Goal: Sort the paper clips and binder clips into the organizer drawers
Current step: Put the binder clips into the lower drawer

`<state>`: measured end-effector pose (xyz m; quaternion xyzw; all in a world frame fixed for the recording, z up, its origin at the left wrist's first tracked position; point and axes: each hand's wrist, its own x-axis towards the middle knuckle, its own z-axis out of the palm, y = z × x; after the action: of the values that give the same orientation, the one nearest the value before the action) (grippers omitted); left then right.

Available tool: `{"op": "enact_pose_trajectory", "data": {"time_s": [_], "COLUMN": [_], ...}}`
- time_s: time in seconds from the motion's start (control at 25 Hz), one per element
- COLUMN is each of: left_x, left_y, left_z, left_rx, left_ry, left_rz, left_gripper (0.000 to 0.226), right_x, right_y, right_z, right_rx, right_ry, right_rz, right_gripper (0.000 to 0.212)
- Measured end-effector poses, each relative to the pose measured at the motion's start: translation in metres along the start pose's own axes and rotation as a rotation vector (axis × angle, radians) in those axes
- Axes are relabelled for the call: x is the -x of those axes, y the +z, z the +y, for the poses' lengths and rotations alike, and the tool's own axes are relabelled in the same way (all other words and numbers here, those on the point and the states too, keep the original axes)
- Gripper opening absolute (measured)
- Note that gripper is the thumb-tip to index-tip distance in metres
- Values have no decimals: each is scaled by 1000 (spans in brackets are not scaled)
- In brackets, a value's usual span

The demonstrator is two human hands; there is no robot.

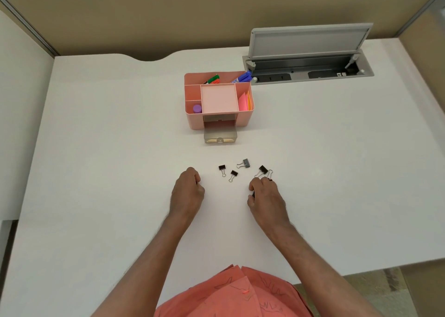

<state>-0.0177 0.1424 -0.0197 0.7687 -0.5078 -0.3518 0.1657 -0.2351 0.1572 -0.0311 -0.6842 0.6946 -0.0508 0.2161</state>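
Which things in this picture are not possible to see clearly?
- Head view: right hand curls over something dark; whether it grips a binder clip is hidden by its fingers.
- Left hand is closed; its contents are hidden.
- Open drawer: contents blurred behind tinted plastic.

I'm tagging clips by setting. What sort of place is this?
Probably an office cubicle desk: a white desktop enclosed by tan partition panels, a grey flip-up power-socket hatch set in its surface, and a pink plastic desk organizer holding markers and sticky notes.
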Motion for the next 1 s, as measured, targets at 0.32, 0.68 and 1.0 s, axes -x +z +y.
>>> {"op": "enact_pose_trajectory", "data": {"time_s": [0.32,0.68,1.0], "left_x": [1,-66,-117], "left_y": [-6,-27,-7], "left_z": [3,83,88], "left_rx": [587,386,-284], "left_ry": [-220,164,559], "left_rz": [-12,110,49], "left_gripper": [31,25,33], "right_x": [6,-9,-75], "right_y": [1,-37,-66], "right_z": [10,-2,-49], "right_rx": [-79,-371,-426], "right_ry": [-4,201,36], "right_rz": [-11,-238,-81], "right_gripper": [24,20,26]}}
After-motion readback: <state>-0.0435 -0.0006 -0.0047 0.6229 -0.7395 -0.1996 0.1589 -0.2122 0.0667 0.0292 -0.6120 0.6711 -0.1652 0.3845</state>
